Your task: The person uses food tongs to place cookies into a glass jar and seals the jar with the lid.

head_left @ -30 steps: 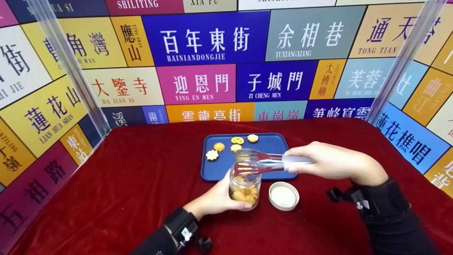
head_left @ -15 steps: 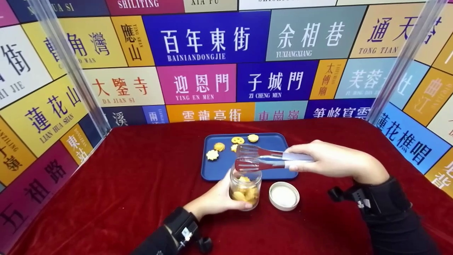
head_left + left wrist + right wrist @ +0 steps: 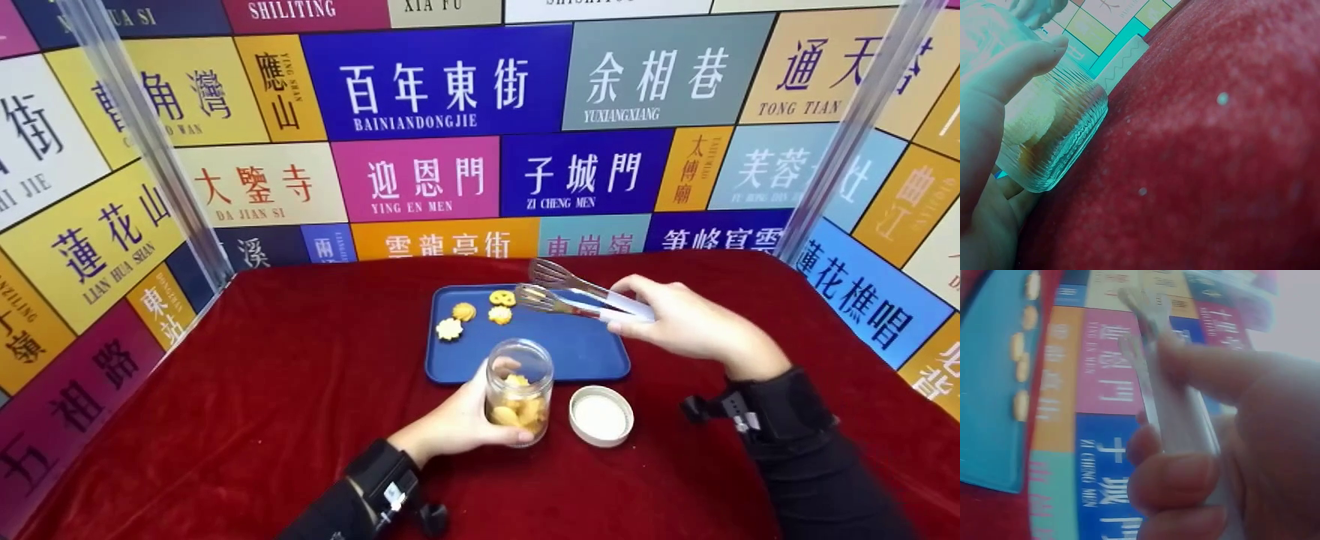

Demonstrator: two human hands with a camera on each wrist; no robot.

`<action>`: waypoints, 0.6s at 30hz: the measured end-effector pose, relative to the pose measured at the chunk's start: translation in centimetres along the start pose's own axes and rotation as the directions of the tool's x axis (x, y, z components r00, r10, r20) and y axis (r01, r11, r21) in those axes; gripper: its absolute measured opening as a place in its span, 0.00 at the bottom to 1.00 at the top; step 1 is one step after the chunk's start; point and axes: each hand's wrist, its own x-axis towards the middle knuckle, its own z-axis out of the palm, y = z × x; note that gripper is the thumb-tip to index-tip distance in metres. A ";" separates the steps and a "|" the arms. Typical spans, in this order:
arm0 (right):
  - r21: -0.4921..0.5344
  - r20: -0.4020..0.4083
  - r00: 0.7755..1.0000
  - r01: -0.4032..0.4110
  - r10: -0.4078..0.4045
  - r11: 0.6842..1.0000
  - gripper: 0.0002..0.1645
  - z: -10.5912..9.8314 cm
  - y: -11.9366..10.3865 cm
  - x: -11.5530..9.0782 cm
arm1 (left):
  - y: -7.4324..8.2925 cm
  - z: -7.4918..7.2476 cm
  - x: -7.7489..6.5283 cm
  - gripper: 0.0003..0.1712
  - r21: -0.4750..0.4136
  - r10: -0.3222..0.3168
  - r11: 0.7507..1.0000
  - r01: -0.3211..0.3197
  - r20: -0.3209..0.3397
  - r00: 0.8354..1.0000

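My left hand (image 3: 469, 416) grips a clear glass jar (image 3: 541, 379) from its left side, thumb across the front. Cookies (image 3: 521, 412) lie inside, and the jar's mouth is uncovered. In the left wrist view, the ribbed lower wall of the jar (image 3: 1081, 132) shows close to the red cloth. My right hand (image 3: 679, 319) holds metal tongs with pale handles (image 3: 631, 307), also seen as tongs (image 3: 1179, 410) in the right wrist view. Their slotted ends are spread apart over the far right of a blue tray (image 3: 577, 345), overlapping a cookie's place there.
Several cookies (image 3: 449, 328) rest on the tray's left and far part, also as a row of cookies (image 3: 1022, 368) in the right wrist view. A pale round lid (image 3: 601, 416) lies right of the jar on the red cloth (image 3: 262, 405). A colourful sign wall (image 3: 435, 82) stands behind.
The tongs have lifted away from the jar's mouth and moved forward over the tray's far side, their ends spreading wider. The left hand and jar have stayed put.
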 end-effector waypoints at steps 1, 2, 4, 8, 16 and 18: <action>-0.001 -0.011 1.000 -0.011 0.011 1.000 0.27 0.6 0.3 0.4 | 0.0 0.0 0.0 0.52 -0.004 0.000 1.000 0.000 0.001 1.000; -0.004 -0.019 1.000 -0.023 0.023 1.000 0.26 1.2 0.6 0.7 | 0.0 0.0 0.0 0.52 -0.007 0.000 1.000 0.000 0.002 1.000; -0.020 -0.035 0.998 -0.047 0.046 0.999 0.27 2.5 1.1 1.4 | -0.1 0.0 0.0 0.52 -0.019 0.000 1.000 0.000 0.005 1.000; -0.029 -0.027 0.994 -0.110 0.109 0.994 0.27 4.7 1.5 2.4 | -0.1 -0.1 0.1 0.52 -0.035 0.001 0.999 -0.001 0.009 1.000; -0.128 -0.010 0.995 -0.096 0.096 0.987 0.30 6.9 0.8 2.9 | 0.0 -0.1 0.1 0.54 -0.045 0.012 0.999 -0.011 0.006 1.000; -0.138 0.001 0.994 -0.107 0.108 0.985 0.30 7.2 0.7 3.0 | 0.0 0.0 0.1 0.54 -0.037 0.014 0.999 -0.014 0.006 1.000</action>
